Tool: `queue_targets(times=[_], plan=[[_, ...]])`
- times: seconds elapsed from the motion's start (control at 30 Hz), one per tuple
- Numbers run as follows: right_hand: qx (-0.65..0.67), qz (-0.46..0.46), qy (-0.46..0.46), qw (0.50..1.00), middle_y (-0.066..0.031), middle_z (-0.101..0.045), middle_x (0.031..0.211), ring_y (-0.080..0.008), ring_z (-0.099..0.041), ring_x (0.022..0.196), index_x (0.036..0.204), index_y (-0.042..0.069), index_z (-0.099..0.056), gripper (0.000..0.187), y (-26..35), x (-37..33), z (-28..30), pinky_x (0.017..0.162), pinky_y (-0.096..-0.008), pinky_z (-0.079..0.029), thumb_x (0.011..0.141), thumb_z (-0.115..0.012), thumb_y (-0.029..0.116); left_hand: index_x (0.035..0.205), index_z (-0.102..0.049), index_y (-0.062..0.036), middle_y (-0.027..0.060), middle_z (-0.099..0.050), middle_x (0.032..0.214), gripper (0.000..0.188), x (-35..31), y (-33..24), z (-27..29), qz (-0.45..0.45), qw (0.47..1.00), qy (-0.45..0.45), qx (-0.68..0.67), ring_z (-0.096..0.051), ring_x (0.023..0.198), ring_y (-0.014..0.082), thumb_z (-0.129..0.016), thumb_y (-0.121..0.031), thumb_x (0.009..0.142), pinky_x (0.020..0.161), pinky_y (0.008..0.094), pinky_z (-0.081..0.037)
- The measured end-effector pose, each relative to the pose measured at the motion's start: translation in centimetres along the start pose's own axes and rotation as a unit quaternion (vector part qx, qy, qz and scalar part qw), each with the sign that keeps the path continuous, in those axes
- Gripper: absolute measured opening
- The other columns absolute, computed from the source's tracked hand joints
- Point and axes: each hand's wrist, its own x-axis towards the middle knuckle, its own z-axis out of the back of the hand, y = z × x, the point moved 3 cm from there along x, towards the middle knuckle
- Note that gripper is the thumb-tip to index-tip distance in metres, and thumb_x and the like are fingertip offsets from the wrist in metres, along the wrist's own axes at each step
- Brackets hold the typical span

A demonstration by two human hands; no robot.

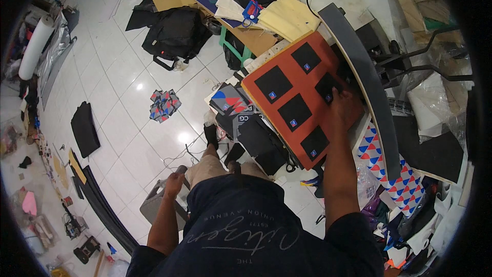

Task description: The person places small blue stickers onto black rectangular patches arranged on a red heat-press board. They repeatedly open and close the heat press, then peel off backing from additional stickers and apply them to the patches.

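Several black fabric squares, each with a small blue-and-red emblem near a corner, lie spaced out on an orange pad (275, 103) of what looks like a heat press. My right hand (342, 105) reaches over the pad's right part. Its fingers are apart, and one fingertip touches a black fabric square (326, 85). The press's grey curved upper plate (361, 61) stands just right of that hand. By my left thigh, my left hand (175, 184) is closed at the top of a grey box-like object (155, 201); what its fingers hold is hidden.
Patterned grey, red and blue pieces (164, 105) lie on the tiled floor. Dark folded fabric (259, 141) is stacked left of the pad. A black backpack (176, 35) and yellow cloth (288, 16) lie beyond. Patterned sheeting (405, 187) and scraps crowd the right side.
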Motion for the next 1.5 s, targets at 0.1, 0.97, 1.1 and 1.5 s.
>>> queue_targets(times=[0.1,0.97,1.1,1.5], plan=[[-0.083,0.017,-0.022,0.996,-0.0143,-0.067,0.106,-0.0307,-0.065,0.095,0.1,0.008,-0.068,0.046,-1.9,1.5,-0.9,0.084,-0.039,-0.049,0.085,-0.057,0.05,0.099,-0.063,0.0038,0.0076,-0.064,0.081,0.035,0.3,-1.4,0.1,0.0,1.0,-0.002,-0.013,-0.058,0.076,0.0149,-0.063,-0.028,0.085,0.069,0.0301,-0.047],[0.036,-0.021,0.021,0.999,-0.0184,-0.059,0.117,-0.0326,-0.059,0.102,0.119,0.005,-0.061,0.054,-8.0,13.0,-8.3,0.085,-0.0399,-0.043,0.087,-0.051,0.048,0.106,-0.063,0.0021,0.0125,-0.067,0.094,0.037,-1.9,-3.1,4.1,-0.015,0.999,-0.032,0.04,-0.063,0.082,0.0192,-0.064,-0.028,0.086,0.075,0.0311,-0.049],[0.155,-0.03,-0.025,0.987,-0.0167,-0.061,0.114,-0.0291,-0.061,0.097,0.117,0.005,-0.062,0.049,-9.0,9.6,-5.4,0.079,-0.037,-0.046,0.087,-0.055,0.042,0.112,-0.059,0.0024,0.0089,-0.064,0.092,0.04,-1.0,-3.8,4.2,-0.049,0.997,-0.02,0.049,-0.06,0.075,0.0161,-0.062,-0.029,0.087,0.065,0.029,-0.049],[0.402,-0.196,0.096,0.889,-0.0039,-0.062,0.084,-0.0117,-0.06,0.069,0.109,0.006,-0.061,0.032,-19.1,-2.2,-5.3,0.051,-0.0248,-0.043,0.08,-0.07,0.017,0.112,-0.058,-0.002,0.007,-0.063,0.094,0.039,0.6,-5.7,2.6,0.015,0.995,0.069,0.073,-0.059,0.074,0.0159,-0.062,-0.032,0.087,0.06,0.0297,-0.047]])
